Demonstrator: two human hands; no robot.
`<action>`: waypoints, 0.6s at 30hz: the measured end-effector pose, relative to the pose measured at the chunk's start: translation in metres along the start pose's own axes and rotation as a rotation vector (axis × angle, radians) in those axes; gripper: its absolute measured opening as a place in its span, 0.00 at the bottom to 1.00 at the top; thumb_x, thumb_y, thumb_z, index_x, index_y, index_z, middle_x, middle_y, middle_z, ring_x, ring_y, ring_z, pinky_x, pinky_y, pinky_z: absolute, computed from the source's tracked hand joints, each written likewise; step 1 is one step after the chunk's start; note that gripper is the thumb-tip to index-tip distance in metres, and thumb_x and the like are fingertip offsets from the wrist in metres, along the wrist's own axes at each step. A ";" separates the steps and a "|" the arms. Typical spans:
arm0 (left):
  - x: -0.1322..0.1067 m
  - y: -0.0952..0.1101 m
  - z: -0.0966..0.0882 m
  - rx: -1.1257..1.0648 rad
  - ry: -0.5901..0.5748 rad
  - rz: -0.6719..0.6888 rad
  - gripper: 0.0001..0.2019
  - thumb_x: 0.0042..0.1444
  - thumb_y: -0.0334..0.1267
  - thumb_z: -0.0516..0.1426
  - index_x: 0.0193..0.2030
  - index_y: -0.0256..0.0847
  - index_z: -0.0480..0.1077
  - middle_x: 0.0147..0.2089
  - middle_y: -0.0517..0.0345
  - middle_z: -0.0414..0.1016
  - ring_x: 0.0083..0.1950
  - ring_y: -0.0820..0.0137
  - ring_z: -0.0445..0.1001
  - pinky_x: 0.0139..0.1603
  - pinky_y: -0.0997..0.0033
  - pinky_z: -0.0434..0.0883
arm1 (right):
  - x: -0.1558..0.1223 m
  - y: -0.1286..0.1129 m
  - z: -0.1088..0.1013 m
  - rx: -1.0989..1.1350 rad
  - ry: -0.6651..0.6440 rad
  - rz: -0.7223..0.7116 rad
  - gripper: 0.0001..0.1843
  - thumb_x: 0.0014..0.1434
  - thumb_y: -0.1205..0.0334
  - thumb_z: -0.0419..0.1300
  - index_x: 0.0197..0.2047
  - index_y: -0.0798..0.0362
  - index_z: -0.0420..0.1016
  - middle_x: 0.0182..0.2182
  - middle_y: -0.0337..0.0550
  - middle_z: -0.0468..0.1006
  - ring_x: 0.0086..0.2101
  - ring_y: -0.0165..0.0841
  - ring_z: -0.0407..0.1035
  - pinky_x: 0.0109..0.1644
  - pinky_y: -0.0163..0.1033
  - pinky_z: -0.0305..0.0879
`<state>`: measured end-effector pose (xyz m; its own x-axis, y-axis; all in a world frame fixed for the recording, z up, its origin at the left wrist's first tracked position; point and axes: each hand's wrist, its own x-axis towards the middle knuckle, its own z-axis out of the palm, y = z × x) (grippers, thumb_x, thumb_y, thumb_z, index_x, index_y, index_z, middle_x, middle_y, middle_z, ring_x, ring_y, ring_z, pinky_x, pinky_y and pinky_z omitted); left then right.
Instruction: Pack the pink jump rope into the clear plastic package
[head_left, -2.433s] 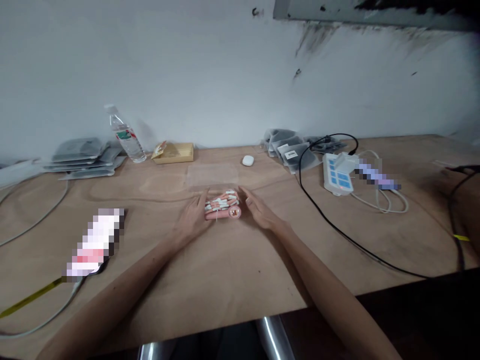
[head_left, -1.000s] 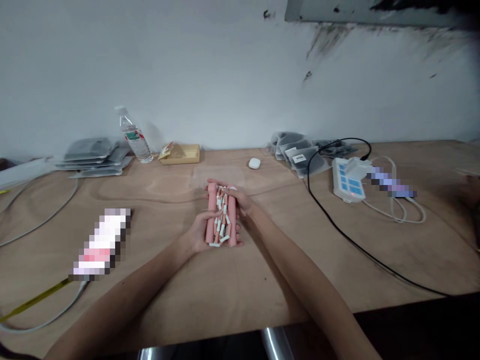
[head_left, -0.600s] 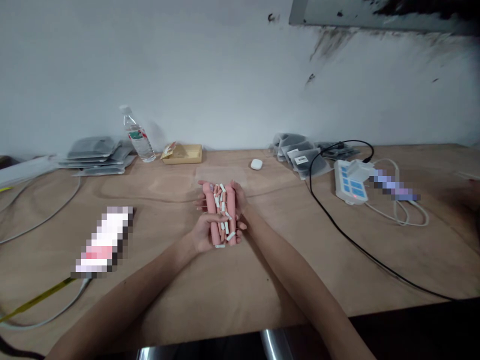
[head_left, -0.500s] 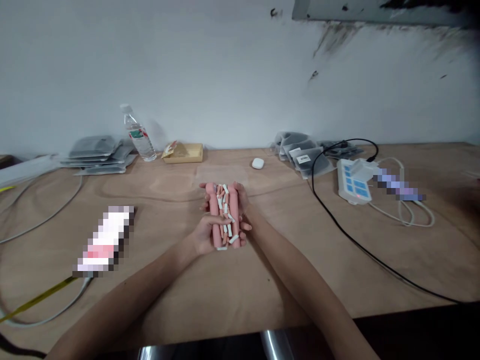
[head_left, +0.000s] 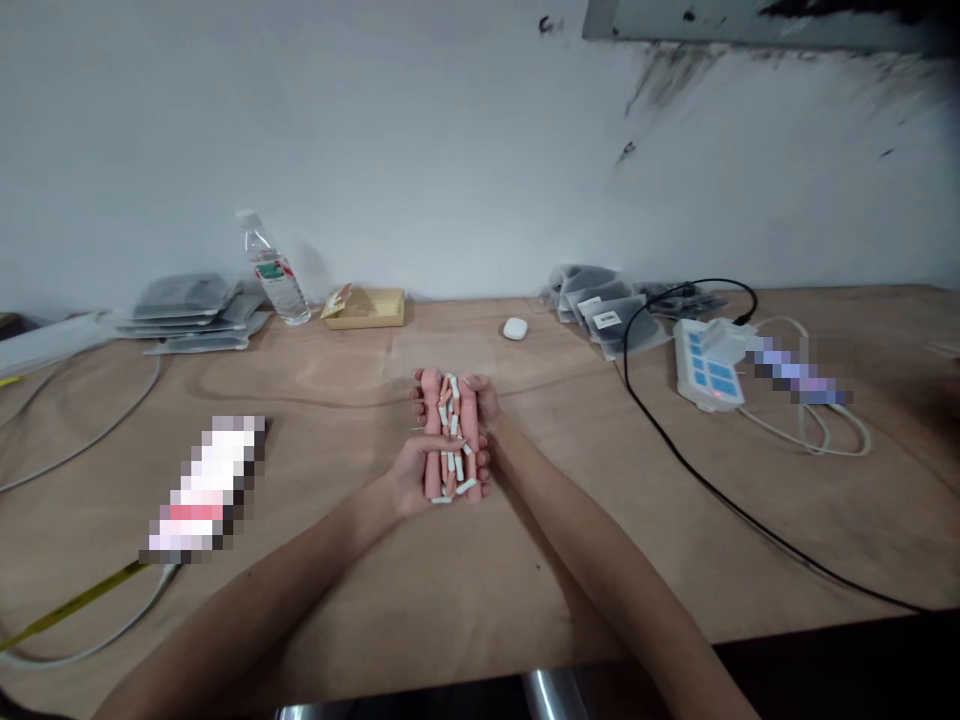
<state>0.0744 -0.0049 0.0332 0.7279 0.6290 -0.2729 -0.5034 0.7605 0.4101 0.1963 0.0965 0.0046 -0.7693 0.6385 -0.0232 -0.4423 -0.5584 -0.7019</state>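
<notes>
Held over the middle of the table is a folded beaded jump rope [head_left: 454, 425]. Its two pink handles stand side by side, the left handle [head_left: 432, 470] and the right handle [head_left: 469, 415], with short white and orange beads bunched between them. My left hand [head_left: 407, 478] grips it from the lower left, its thumb laid across the beads. My right hand [head_left: 486, 402] closes around the upper right, by the top of the right handle. Fingertips show at both sides of the bundle; the rest of the fingers are hidden behind it.
At the back stand a water bottle [head_left: 276, 280], a cardboard tray [head_left: 371, 310], a white case [head_left: 515, 329] and grey pouches [head_left: 600, 305]. More pouches [head_left: 187, 310] lie left. Phones [head_left: 206, 485] and a power strip [head_left: 705, 370] with cables lie at the sides.
The view has shifted slightly. The jump rope sits a little lower and farther right, with the top of the right hand's grip changed slightly. Both hands keep hold of it.
</notes>
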 end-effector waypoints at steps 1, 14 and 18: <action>0.000 0.001 0.000 -0.006 0.010 -0.005 0.11 0.49 0.31 0.61 0.41 0.30 0.75 0.35 0.49 0.78 0.37 0.65 0.78 0.48 0.61 0.71 | 0.000 0.000 0.000 0.035 0.013 -0.021 0.28 0.58 0.42 0.51 0.55 0.50 0.69 0.43 0.48 0.82 0.34 0.37 0.76 0.33 0.42 0.77; -0.001 0.006 -0.003 -0.002 0.025 -0.020 0.11 0.55 0.31 0.59 0.45 0.29 0.75 0.39 0.45 0.80 0.39 0.63 0.80 0.48 0.61 0.73 | -0.004 -0.009 0.003 0.046 -0.089 -0.002 0.31 0.61 0.41 0.51 0.58 0.54 0.66 0.39 0.48 0.81 0.26 0.34 0.73 0.28 0.41 0.75; -0.001 0.005 -0.004 0.015 -0.057 -0.018 0.11 0.56 0.31 0.58 0.45 0.29 0.76 0.47 0.38 0.81 0.50 0.56 0.81 0.54 0.59 0.72 | -0.007 -0.005 -0.004 -0.019 -0.161 0.068 0.33 0.64 0.36 0.44 0.58 0.53 0.65 0.38 0.46 0.81 0.22 0.30 0.69 0.27 0.42 0.73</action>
<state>0.0693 -0.0009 0.0318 0.7623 0.6047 -0.2308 -0.4830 0.7688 0.4191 0.2058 0.0965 0.0051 -0.8616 0.5058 0.0424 -0.3793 -0.5861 -0.7160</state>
